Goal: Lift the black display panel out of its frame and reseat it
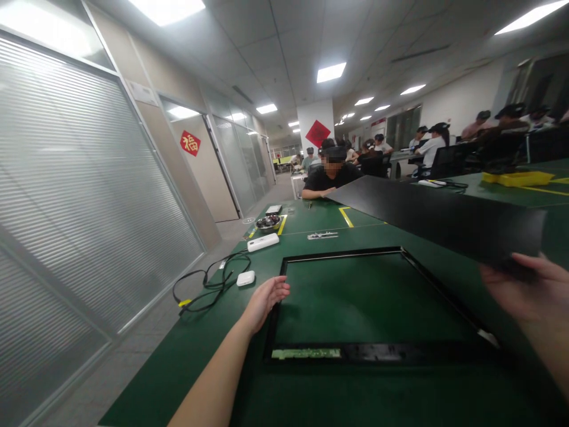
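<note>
My right hand grips the near right corner of a thin black panel, thumb on top. The panel is tilted and raised above the table, reaching away toward the far side. A black rectangular frame lies flat on the green table, with bare tabletop showing through its middle. Along the frame's near edge, at the left, sits a green circuit board strip. Beside the frame's left edge is my left hand, fingers stretched out and holding nothing; whether it touches the frame I cannot tell.
Left of the frame lie a white power bank, a small white case and black cables. Farther back are a metal bowl and calipers. A person sits opposite. A yellow tray stands at far right.
</note>
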The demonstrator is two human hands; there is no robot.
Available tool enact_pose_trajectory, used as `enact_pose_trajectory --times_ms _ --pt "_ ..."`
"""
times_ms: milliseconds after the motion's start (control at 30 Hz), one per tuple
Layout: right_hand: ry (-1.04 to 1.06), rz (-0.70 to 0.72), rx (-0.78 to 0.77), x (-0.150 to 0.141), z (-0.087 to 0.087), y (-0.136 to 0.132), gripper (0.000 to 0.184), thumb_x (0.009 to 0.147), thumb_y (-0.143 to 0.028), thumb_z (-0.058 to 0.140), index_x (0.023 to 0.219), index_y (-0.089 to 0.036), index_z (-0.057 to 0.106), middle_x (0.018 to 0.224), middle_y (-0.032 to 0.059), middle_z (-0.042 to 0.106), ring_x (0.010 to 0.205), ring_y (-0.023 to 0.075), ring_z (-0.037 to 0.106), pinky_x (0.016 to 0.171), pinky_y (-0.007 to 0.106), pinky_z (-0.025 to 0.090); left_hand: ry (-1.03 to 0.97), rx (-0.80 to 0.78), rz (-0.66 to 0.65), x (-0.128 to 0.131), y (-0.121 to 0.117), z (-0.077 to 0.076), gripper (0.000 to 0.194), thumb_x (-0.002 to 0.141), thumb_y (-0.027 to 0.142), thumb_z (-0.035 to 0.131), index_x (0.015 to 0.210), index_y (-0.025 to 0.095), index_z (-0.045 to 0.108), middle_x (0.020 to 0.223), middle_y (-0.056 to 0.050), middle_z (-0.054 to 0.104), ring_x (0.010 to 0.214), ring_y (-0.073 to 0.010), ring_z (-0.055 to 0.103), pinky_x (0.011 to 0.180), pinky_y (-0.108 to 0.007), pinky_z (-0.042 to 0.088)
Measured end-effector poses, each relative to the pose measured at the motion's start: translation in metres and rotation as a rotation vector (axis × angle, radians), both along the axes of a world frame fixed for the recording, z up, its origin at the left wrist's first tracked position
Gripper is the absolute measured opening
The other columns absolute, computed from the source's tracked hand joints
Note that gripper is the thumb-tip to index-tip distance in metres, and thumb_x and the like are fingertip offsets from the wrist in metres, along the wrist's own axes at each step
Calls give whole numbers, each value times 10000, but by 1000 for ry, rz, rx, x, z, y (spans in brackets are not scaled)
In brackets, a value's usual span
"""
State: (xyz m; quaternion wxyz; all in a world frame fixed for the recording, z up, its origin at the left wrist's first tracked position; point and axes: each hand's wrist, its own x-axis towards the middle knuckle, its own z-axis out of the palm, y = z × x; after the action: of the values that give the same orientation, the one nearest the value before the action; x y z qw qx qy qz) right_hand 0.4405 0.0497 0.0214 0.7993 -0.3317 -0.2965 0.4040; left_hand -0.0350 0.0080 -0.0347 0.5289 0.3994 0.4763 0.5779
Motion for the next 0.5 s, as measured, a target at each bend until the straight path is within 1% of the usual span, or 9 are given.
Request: enact_pose_trajectory --times_ms 67,100,167,200,267,333,433,500 --pt "61 -50 14 4 -4 6 321 577 -21 548 797 -253 573 1114 22 696 1110 221 650 871 481 584 19 3 1 1 0 1 409 772 460 775 1014 130 745 905 -95 753 802 -187 698 806 -303 504" --pt "97 -78 21 6 -8 11 365 541 10 549 798 -247 535 1074 -1 692 1053 210 667 787 452 613 29 3 1 1 0 1 424 748 460 796 1012 133 745 903 -91 753 798 -184 696 798 -297 504" --pt "165 -139 37 11 -14 19 442 485 67 549 798 -233 459 1003 -52 670 932 174 686 663 369 628 51 1 -1 2 0 2 456 707 467 826 1012 139 745 898 -83 753 793 -177 690 787 -288 503" --pt "193 -177 39 13 -16 22 465 476 84 548 802 -227 435 985 -72 656 881 150 687 632 327 623 61 0 -1 2 0 2 467 694 474 833 1011 142 744 894 -79 752 792 -175 688 786 -286 503" --pt "230 -224 38 16 -20 28 492 483 98 546 830 -229 425 957 -97 631 810 106 678 611 261 608 82 -3 -1 2 0 2 474 682 480 839 1007 148 744 891 -74 749 796 -173 685 790 -287 503" --pt "234 -234 12 19 -21 31 530 504 100 540 890 -250 440 916 -108 614 758 80 666 599 214 590 100 -6 -4 2 -1 2 463 678 468 843 1001 151 744 890 -70 745 801 -173 683 798 -290 503" --pt "210 -257 -72 24 -24 32 604 539 101 531 996 -286 453 865 -112 595 690 72 653 581 204 585 122 -10 -8 3 -1 3 441 673 432 849 1001 155 744 909 -69 744 818 -174 680 818 -296 501" --pt "225 -262 -148 29 -26 35 666 555 108 509 1068 -311 442 874 -110 592 675 67 648 585 207 587 135 -13 -8 3 -1 3 436 669 413 852 1007 159 744 919 -69 743 820 -175 679 830 -304 501"
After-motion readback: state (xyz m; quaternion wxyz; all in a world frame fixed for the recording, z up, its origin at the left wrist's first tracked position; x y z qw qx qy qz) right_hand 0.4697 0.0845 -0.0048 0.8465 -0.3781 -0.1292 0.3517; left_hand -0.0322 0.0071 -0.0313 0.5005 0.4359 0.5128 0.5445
